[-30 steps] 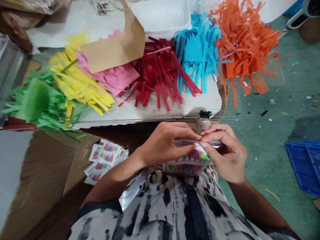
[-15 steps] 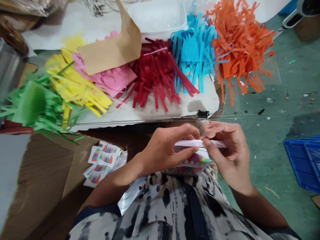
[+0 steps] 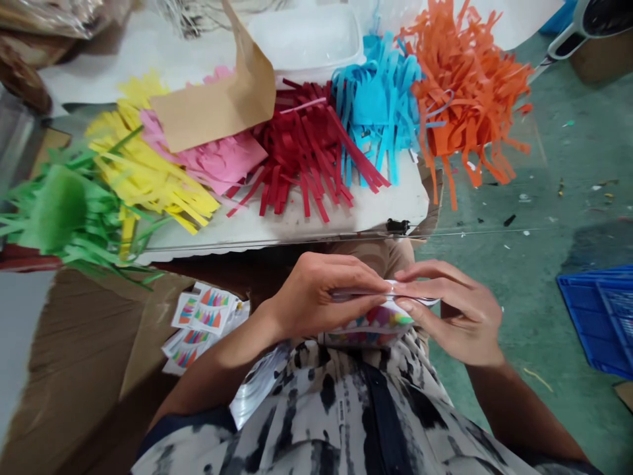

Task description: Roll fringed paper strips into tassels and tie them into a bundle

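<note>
Close to my body I hold a packet (image 3: 378,322) printed with colourful tassel shapes, its white top edge lying level between my hands. My left hand (image 3: 329,290) pinches the left part of that edge between thumb and fingers. From the right, my right hand (image 3: 457,313) has its thumb below and fingers above the same edge. The fingertips of both hands nearly meet at the middle. Fingers cover much of the top edge, so whether it is folded or sealed cannot be made out.
Along the table (image 3: 366,214) lie fringed paper bundles: green (image 3: 59,208), yellow (image 3: 153,175), pink (image 3: 222,161), dark red (image 3: 301,152), blue (image 3: 373,99) and orange (image 3: 469,99). Brown card (image 3: 212,109) covers some pink. Printed cards (image 3: 205,323) sit at my left, a blue crate (image 3: 593,316) at right.
My right fingers have stretched out flatter along the packet's top edge, and the left fingers have straightened and closed down on it. The white edge looks thinner and more pressed together.
</note>
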The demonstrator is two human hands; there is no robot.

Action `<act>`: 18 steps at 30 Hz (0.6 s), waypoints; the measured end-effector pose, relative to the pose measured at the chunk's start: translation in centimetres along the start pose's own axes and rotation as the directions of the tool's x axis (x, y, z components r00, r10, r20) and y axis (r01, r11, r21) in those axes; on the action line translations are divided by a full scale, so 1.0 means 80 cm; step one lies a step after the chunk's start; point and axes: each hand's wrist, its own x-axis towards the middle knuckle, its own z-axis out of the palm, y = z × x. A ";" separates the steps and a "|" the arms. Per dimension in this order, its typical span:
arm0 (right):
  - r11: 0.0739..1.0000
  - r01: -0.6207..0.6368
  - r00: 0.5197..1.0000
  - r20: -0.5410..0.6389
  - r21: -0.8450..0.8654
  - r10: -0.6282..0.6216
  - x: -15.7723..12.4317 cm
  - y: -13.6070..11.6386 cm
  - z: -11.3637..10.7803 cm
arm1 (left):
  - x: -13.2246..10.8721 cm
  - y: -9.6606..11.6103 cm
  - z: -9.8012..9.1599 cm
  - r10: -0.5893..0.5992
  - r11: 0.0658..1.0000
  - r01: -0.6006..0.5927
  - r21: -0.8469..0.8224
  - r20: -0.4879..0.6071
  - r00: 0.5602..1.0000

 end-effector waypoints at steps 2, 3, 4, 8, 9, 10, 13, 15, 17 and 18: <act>0.998 -0.036 0.999 0.001 0.056 0.036 -0.003 0.005 -0.003 | 0.002 -0.001 -0.003 0.006 1.000 -0.005 -0.022 0.029 1.000; 0.993 -0.066 0.998 0.004 0.096 0.066 -0.004 0.008 -0.004 | 0.003 -0.003 -0.004 0.002 1.000 -0.001 -0.019 0.040 0.999; 0.983 -0.107 0.994 0.019 0.148 0.105 -0.006 0.010 -0.005 | 0.003 -0.004 -0.006 -0.006 1.000 0.006 -0.012 0.046 0.999; 0.926 -0.222 0.975 0.086 0.305 0.206 -0.012 0.020 -0.006 | 0.000 -0.013 -0.010 -0.010 1.000 0.010 -0.002 0.032 0.999; 0.927 -0.222 0.975 0.089 0.304 0.205 -0.012 0.022 -0.007 | -0.001 -0.015 -0.011 -0.006 1.000 0.006 -0.008 0.029 1.000; 0.933 -0.214 0.977 0.083 0.290 0.198 -0.012 0.024 -0.006 | -0.002 -0.017 -0.012 -0.005 1.000 0.005 -0.016 0.029 1.000; 0.946 -0.202 0.979 0.062 0.255 0.193 -0.011 0.024 -0.005 | -0.005 -0.019 -0.014 -0.013 0.998 0.015 -0.055 0.027 1.000; 0.947 -0.209 0.978 0.047 0.246 0.203 -0.009 0.023 -0.003 | -0.005 -0.018 -0.017 -0.043 0.995 0.045 -0.091 0.029 0.999; 0.948 -0.216 0.976 0.029 0.232 0.215 -0.008 0.021 -0.001 | -0.003 -0.017 -0.021 -0.096 0.986 0.100 -0.133 0.037 0.995; 0.949 -0.223 0.974 0.008 0.223 0.227 -0.008 0.021 -0.001 | -0.002 -0.017 -0.023 -0.127 0.978 0.130 -0.160 0.029 0.991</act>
